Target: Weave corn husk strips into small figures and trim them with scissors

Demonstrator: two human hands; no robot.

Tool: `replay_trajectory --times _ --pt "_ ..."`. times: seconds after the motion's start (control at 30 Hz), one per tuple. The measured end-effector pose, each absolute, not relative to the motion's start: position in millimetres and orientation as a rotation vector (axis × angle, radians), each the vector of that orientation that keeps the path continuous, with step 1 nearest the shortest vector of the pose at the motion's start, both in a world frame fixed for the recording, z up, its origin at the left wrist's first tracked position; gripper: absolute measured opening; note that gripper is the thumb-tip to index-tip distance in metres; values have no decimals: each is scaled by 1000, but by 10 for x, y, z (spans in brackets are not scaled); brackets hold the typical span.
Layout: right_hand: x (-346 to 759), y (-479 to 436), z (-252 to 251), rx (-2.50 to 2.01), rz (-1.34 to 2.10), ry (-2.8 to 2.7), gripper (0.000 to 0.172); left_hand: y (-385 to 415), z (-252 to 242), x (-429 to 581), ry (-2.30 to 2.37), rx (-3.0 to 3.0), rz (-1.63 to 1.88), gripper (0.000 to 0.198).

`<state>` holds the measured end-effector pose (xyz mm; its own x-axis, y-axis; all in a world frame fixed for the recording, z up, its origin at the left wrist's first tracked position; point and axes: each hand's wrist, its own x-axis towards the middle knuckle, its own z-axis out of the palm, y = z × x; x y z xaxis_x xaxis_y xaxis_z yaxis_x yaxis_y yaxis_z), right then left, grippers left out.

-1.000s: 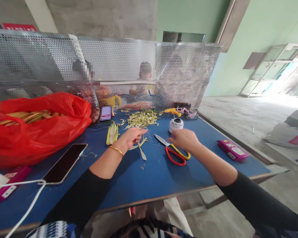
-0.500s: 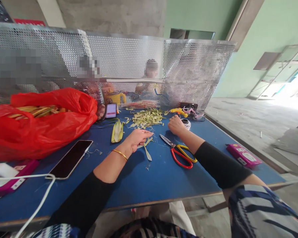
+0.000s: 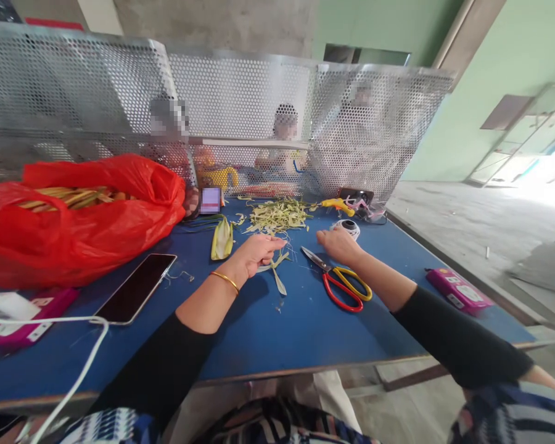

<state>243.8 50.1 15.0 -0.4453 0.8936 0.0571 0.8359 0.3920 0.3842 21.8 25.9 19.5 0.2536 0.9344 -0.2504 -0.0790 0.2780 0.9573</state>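
Note:
My left hand [image 3: 259,251] is over the middle of the blue table, its fingers pinched on a small leafy piece [image 3: 277,274] whose pale strips stick out below. To its right my right hand [image 3: 340,243] is closed, and whatever its fingers hold is too small to make out. It is beside a white roll of string [image 3: 350,228]. Scissors [image 3: 326,269] with one red and one yellow handle lie between and below the hands, blades partly apart. A pile of green leaf scraps [image 3: 277,216] lies beyond the hands, and a larger husk leaf [image 3: 222,239] lies to the left.
A red plastic bag [image 3: 97,240] of strips fills the left side, near a phone [image 3: 136,288] and white cable [image 3: 90,361]. Yellow pliers-like tool [image 3: 337,205] and glasses lie back right. A purple pack [image 3: 457,290] is right. People sit behind a perforated metal screen [image 3: 240,92].
My right hand has moved slightly right and nearer to me, and its forearm has swung out to the right. The left hand keeps nearly the same place. The view has shifted a little.

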Motion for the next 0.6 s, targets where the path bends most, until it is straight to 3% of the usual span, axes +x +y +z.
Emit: replay_trajectory --times 0.33,0.6 --pt "2838 -370 175 1230 609 2851 33 240 247 173 1013 1018 923 21" --pt "3122 -562 123 1750 499 2595 24 200 234 166 974 1010 933 21"
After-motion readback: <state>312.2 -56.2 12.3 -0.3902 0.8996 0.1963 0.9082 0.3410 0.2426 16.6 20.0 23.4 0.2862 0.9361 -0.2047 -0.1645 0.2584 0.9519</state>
